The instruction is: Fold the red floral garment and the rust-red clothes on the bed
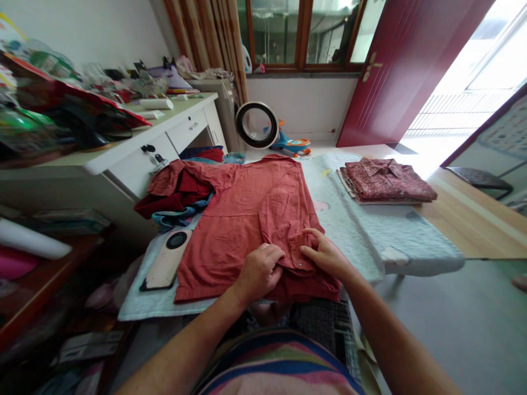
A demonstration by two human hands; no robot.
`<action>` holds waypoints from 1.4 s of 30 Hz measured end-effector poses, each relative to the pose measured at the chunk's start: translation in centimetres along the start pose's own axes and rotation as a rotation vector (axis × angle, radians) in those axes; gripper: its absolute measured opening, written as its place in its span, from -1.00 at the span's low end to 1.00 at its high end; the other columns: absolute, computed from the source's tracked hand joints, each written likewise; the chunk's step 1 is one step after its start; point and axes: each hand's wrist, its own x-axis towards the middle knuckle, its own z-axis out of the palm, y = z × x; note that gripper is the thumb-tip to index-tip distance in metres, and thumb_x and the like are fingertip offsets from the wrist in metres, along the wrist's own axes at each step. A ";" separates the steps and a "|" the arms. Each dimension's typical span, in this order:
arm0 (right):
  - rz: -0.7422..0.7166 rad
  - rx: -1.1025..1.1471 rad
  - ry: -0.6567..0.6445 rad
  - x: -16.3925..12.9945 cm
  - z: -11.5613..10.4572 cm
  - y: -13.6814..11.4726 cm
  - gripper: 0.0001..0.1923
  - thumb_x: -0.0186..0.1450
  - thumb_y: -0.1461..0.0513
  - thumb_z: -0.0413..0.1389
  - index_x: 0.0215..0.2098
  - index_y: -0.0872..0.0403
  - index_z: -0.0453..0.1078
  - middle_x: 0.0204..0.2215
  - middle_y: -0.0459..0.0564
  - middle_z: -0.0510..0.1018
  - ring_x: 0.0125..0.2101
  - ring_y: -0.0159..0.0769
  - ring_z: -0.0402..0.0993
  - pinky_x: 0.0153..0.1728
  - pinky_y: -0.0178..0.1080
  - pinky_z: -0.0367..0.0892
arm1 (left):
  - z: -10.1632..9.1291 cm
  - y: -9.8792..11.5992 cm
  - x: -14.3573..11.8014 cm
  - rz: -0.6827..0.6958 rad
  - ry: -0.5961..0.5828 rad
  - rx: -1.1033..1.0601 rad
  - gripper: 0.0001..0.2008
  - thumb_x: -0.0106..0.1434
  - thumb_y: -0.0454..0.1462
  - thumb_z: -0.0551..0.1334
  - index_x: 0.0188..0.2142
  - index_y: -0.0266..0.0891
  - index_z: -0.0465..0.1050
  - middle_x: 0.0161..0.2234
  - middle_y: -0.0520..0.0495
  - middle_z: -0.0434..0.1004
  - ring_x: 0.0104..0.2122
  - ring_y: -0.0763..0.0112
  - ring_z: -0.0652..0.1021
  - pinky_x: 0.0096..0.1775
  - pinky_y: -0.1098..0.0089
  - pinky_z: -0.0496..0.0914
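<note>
Beside the desk [123, 167], shirt [239, 230] on blue cloth [354, 236].

The red shirt [230, 236] looks like matt, creased cloth to me, the pale cover [349, 219] under it soft fabric; the phone [160, 269] is smooth, the door [395, 71] faintly shiny, its handle [370, 67] metallic.

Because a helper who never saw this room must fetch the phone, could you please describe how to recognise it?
Find the pale blue cloth under the clothes. At its near left, beside the spread red shirt, lies the phone. Unlike the soft, heaped clothes beyond it, it is a flat, pale slab with a black circle towards its far end.
</note>
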 end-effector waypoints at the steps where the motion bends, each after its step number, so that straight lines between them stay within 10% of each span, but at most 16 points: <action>1: 0.001 0.053 -0.004 -0.1 -0.1 -0.1 -0.49 0.19 0.14 0.12 0.10 0.09 0.27 -0.56 -0.24 0.35 -0.57 -0.42 0.24 -0.52 -0.35 0.16 | 0.1 0.2 0.1 0.018 0.037 -0.018 -0.78 0.17 -0.45 0.16 -0.20 -0.20 0.39 -0.21 -0.08 0.51 -0.16 0.27 0.46 -0.08 0.28 0.39; 8: 0.008 0.325 0.063 -0.8 -1.5 0.4 -0.47 0.21 0.12 0.08 0.13 0.00 0.17 -0.41 -0.17 0.45 -0.52 -0.41 0.33 -0.52 -0.37 0.22 | 0.5 1.1 0.6 0.167 0.082 0.022 -0.70 0.20 -0.43 0.19 -0.07 -0.17 0.40 -0.03 -0.10 0.47 -0.01 0.25 0.41 0.07 0.23 0.33; 15: 0.003 -0.133 0.124 -1.8 -1.1 2.8 -0.53 0.18 0.20 0.06 0.08 0.04 0.30 -0.40 -0.11 0.47 -0.37 -0.30 0.41 -0.27 -0.26 0.29 | 0.9 1.1 0.2 0.106 -0.274 0.225 -0.77 0.19 -0.39 0.24 -0.14 -0.17 0.43 -0.19 -0.08 0.49 -0.14 0.22 0.42 -0.12 0.23 0.35; 25: 0.044 -0.298 0.044 -0.8 -2.0 1.6 -0.55 0.21 0.18 0.09 0.08 0.05 0.31 -0.41 -0.09 0.52 -0.34 -0.26 0.44 -0.28 -0.28 0.25 | -1.9 0.5 0.4 0.056 -0.358 -0.161 -0.72 0.15 -0.23 0.31 -0.12 -0.15 0.45 -0.15 -0.05 0.48 -0.13 0.27 0.44 -0.06 0.31 0.35; 32: 0.139 -0.501 0.175 2.4 -1.4 1.6 -0.50 0.25 0.18 0.05 0.15 0.13 0.27 -0.27 0.08 0.59 -0.27 -0.16 0.50 -0.25 -0.24 0.26 | -1.8 -5.2 5.7 -0.305 0.002 -0.209 -0.75 0.28 -0.33 0.05 -0.13 -0.25 0.46 -0.13 -0.13 0.48 -0.09 0.31 0.49 0.00 0.30 0.37; 42: 0.046 -0.428 0.279 2.7 -1.2 2.9 -0.58 0.25 0.24 -0.02 0.09 0.07 0.28 -0.33 -0.02 0.57 -0.33 -0.23 0.48 -0.27 -0.27 0.25 | -0.4 -12.4 10.5 -0.628 -0.133 0.300 -0.51 0.16 -0.27 0.19 0.11 -0.15 0.34 0.10 -0.19 0.39 0.08 -0.03 0.39 0.02 0.09 0.33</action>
